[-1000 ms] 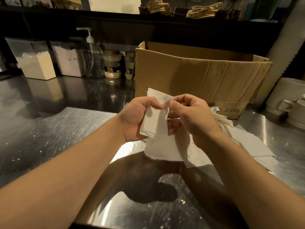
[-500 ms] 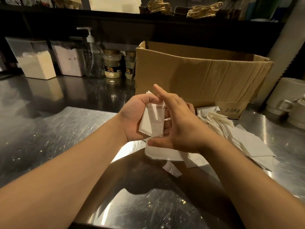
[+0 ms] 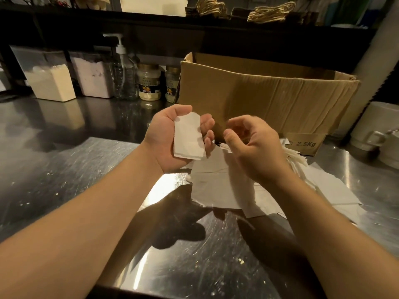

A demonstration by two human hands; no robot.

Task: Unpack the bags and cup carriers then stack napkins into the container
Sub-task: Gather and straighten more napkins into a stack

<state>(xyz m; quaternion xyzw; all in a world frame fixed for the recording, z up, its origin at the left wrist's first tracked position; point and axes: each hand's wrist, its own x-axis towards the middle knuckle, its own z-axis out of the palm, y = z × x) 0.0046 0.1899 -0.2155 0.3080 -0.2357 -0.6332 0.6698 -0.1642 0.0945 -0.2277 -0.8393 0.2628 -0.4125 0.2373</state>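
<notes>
At the steel counter's (image 3: 64,169) back-left edge stand two powder bins (image 3: 51,83), a pump bottle (image 3: 124,70) and two jars (image 3: 149,83). Toward the middle, above the counter, the left hand (image 3: 170,137) now lies palm up, thumb and fingers curled round a small squared stack of napkins (image 3: 188,137). The right hand (image 3: 254,145), pressed flat against that stack half a second ago, has drawn off to the right, fingers loosely curled, holding nothing. Loose napkins (image 3: 220,180) lie spread beneath it, in front of the cardboard box (image 3: 259,100) at the back-right edge. The bundle looks evened up, and the right hand seems bound for more.
</notes>
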